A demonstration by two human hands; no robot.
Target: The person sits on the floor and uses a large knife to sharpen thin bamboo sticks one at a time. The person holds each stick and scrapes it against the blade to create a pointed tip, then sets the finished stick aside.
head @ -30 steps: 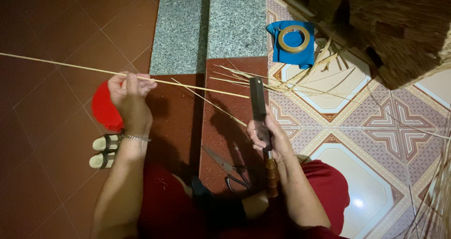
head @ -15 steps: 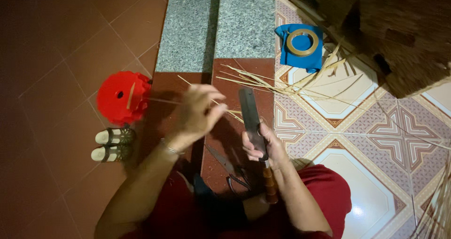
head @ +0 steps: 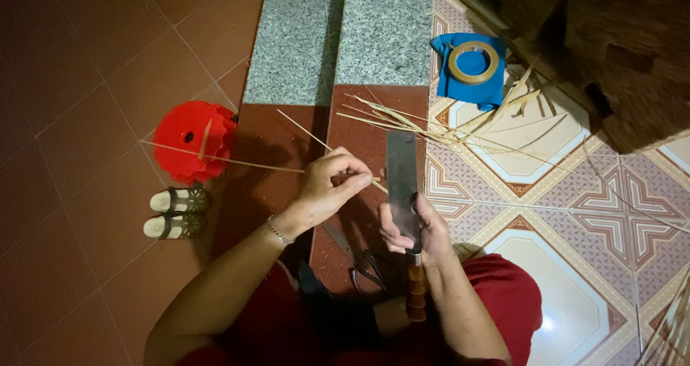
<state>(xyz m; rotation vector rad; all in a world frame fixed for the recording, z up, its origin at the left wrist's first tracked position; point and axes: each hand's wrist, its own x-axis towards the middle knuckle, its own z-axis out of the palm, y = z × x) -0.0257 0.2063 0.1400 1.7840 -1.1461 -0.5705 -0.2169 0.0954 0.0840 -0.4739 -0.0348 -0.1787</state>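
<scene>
Head view: left hand point(head: 327, 188) pinched thin pale bamboo strip point(head: 223, 160) between fingertips, strip running out past fingers toward red round plastic stool point(head: 192, 142). Right hand point(head: 417, 231) closed around flat dark steel cleaver point(head: 402, 186), blade edge just beside left fingertips, wooden handle point(head: 416, 287) below palm. Black scissors point(head: 370, 269) lay under both wrists.

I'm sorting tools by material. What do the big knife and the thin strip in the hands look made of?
Knife: blade looks like dull grey steel, flat and matte; its handle seems brown ringed wood. Thin strip: pale, straw-coloured and straight, likely split bamboo or cane, pinched by the left hand; the right hand holds the knife.
</scene>
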